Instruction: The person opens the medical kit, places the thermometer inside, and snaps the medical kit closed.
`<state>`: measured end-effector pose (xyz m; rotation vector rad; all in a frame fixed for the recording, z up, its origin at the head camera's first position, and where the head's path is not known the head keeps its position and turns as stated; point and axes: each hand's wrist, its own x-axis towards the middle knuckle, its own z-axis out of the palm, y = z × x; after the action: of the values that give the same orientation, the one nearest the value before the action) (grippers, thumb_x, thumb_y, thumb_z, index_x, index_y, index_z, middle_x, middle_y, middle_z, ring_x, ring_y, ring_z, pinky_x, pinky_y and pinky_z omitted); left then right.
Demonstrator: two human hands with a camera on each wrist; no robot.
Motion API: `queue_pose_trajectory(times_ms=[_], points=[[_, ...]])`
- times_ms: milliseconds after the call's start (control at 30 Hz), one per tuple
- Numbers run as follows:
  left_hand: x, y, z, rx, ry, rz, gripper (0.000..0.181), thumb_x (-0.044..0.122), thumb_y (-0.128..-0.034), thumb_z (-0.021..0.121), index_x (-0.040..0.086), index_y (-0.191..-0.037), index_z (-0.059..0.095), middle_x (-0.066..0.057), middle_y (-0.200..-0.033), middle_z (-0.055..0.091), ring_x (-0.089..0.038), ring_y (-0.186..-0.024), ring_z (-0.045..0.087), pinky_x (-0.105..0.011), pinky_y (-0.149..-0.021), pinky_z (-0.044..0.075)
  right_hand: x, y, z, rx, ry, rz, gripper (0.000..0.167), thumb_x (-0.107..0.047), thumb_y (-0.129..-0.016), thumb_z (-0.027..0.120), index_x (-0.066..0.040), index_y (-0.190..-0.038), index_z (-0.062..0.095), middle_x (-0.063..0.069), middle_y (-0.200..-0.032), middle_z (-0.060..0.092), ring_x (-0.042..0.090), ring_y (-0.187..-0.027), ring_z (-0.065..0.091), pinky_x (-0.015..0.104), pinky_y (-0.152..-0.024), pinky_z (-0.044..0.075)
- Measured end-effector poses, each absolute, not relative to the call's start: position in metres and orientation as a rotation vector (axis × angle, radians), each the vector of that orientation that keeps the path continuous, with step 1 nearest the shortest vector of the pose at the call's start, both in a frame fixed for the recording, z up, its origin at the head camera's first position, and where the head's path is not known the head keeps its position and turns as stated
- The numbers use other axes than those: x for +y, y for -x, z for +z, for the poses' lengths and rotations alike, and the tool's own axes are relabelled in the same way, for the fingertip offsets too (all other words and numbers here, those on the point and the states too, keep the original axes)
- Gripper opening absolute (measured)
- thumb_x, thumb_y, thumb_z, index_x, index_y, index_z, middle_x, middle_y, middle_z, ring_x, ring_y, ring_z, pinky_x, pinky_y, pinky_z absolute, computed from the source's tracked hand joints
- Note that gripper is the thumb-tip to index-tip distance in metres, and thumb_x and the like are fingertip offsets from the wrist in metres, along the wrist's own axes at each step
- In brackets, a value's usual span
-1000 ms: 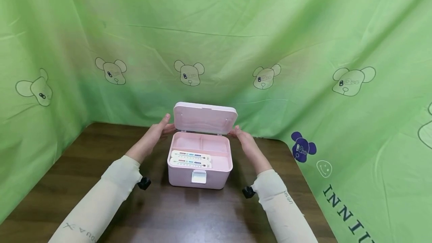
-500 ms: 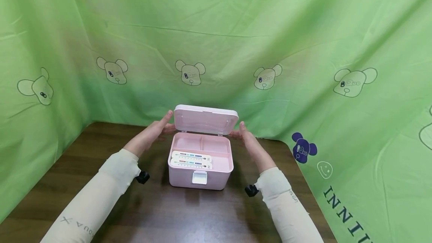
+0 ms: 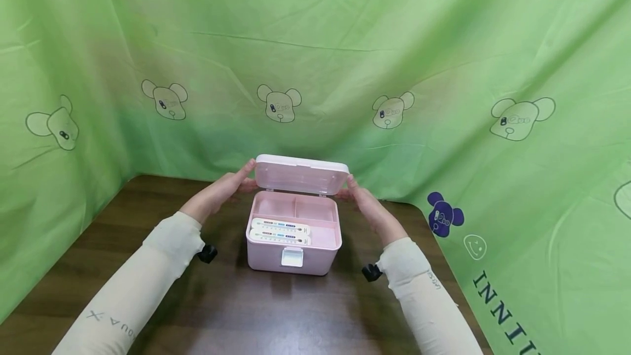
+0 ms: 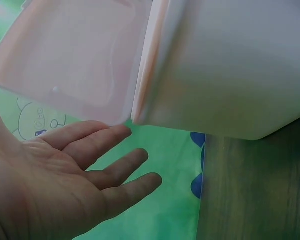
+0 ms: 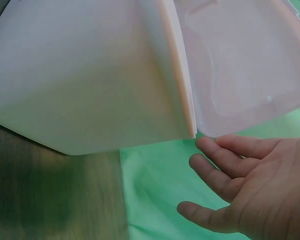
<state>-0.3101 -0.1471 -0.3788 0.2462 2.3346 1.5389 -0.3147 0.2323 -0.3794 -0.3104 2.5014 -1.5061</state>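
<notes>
On the table stands a pink storage box [image 3: 266,259] with its hinged lid [image 3: 302,178] raised and leaning forward over the back edge. Two white flat thermometers [image 3: 280,227] with printed scales lie in its front compartment. My left hand [image 3: 217,195] is at the lid's left side, thumb at the edge and fingers reaching behind. Mirroring it, my right hand [image 3: 371,210] is at the right side. In the left wrist view the fingers [image 4: 112,170] are spread and slightly bent, fingertips by the lid's hinge corner. The right wrist view shows similarly loose fingers [image 5: 215,175] below the lid.
A white latch [image 3: 292,257] hangs on the box front. Two divided compartments [image 3: 294,207] fill the back of the box. The brown wooden table [image 3: 276,322] ends at a green patterned cloth [image 3: 315,59] behind and to the sides.
The lid has tilted a little further forward, showing more of its top edge. Both thumbs have come up along its sides, and the right forearm has shifted slightly outward.
</notes>
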Motion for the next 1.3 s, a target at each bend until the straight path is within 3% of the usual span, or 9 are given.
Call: queue_pose_trajectory(times_ms=[200, 400, 633, 1000, 1300], points=[[-0.147, 0.311, -0.377, 2.299, -0.225, 1.547, 0.109, 0.092, -0.0864, 0.025, 0.009, -0.152, 0.050, -0.010, -0.155, 0.049, -0.033, -0.148, 0.041, -0.062, -0.119, 0.031, 0.234, 0.315, -0.377, 2.475, 0.320, -1.474, 0.103, -0.079, -0.098, 0.012, 0.002, -0.143, 0.056, 0.021, -0.147, 0.056, 0.041, -0.142, 0.046, 0.067, -0.117, 0.028], [-0.148, 0.311, -0.375, 2.286, -0.248, 1.517, 0.113, 0.094, -0.0844, 0.022, 0.009, -0.154, 0.047, -0.011, -0.158, 0.045, -0.034, -0.149, 0.039, -0.064, -0.119, 0.029, 0.235, 0.314, -0.376, 2.449, 0.332, -1.448, 0.110, -0.083, -0.094, 0.007, 0.003, -0.144, 0.054, 0.022, -0.150, 0.053, 0.041, -0.145, 0.041, 0.067, -0.118, 0.025], [-0.152, 0.311, -0.376, 2.282, -0.268, 1.496, 0.110, 0.092, -0.0873, 0.023, 0.007, -0.155, 0.046, -0.014, -0.159, 0.044, -0.036, -0.150, 0.037, -0.064, -0.120, 0.029, 0.238, 0.312, -0.374, 2.388, 0.354, -1.447, 0.106, -0.083, -0.095, 0.014, 0.000, -0.150, 0.047, 0.020, -0.154, 0.050, 0.040, -0.149, 0.036, 0.067, -0.121, 0.021], [-0.162, 0.308, -0.377, 2.277, -0.340, 1.476, 0.096, 0.084, -0.0927, 0.035, 0.013, -0.156, 0.045, -0.013, -0.161, 0.041, -0.036, -0.151, 0.034, -0.061, -0.121, 0.029, 0.245, 0.307, -0.368, 2.391, 0.494, -1.422, 0.083, -0.068, -0.104, 0.028, -0.001, -0.148, 0.051, 0.021, -0.153, 0.050, 0.041, -0.148, 0.036, 0.065, -0.121, 0.022], [-0.167, 0.297, -0.383, 2.363, -0.407, 1.478, 0.075, 0.068, -0.1002, 0.046, 0.010, -0.146, 0.058, -0.015, -0.156, 0.048, -0.038, -0.148, 0.038, -0.060, -0.121, 0.029, 0.250, 0.293, -0.373, 2.488, 0.486, -1.413, 0.063, -0.050, -0.108, 0.043, 0.000, -0.144, 0.057, 0.019, -0.152, 0.052, 0.039, -0.149, 0.037, 0.061, -0.123, 0.022]])
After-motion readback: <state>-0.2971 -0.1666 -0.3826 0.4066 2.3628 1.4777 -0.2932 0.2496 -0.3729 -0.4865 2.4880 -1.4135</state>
